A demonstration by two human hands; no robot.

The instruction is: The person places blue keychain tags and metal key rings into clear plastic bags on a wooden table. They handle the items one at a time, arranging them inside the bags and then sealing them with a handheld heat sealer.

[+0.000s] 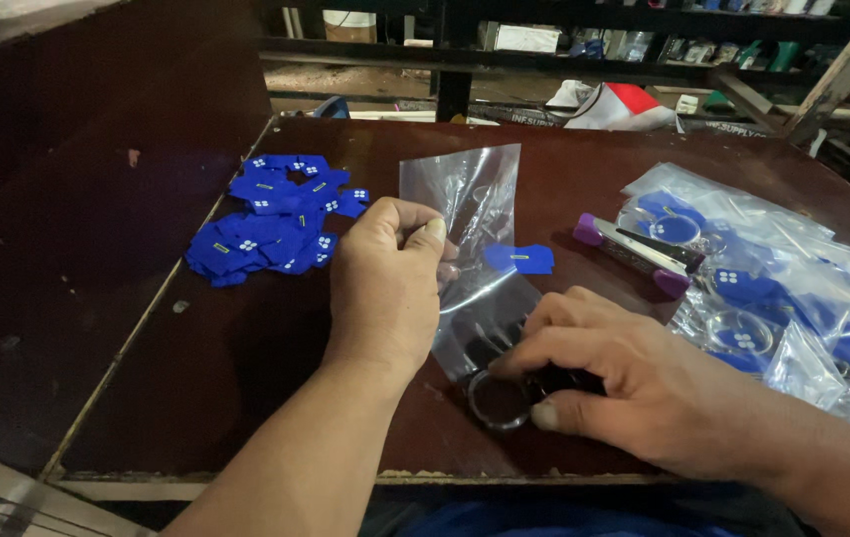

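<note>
My left hand point(385, 283) pinches the edge of a small clear plastic bag point(467, 204) and holds it upright over the dark brown table point(246, 338). My right hand point(604, 373) rests on the table at the bag's lower end, gripping a dark round key ring point(498, 401) partly under the plastic. A single blue paper card point(519, 259) lies on the table just behind the bag.
A heap of small blue cards point(271, 219) lies at the left. A pile of filled clear bags point(773, 288) with blue round pieces covers the right side. A purple-capped marker point(632, 255) lies between them. Shelves and clutter stand beyond the table's far edge.
</note>
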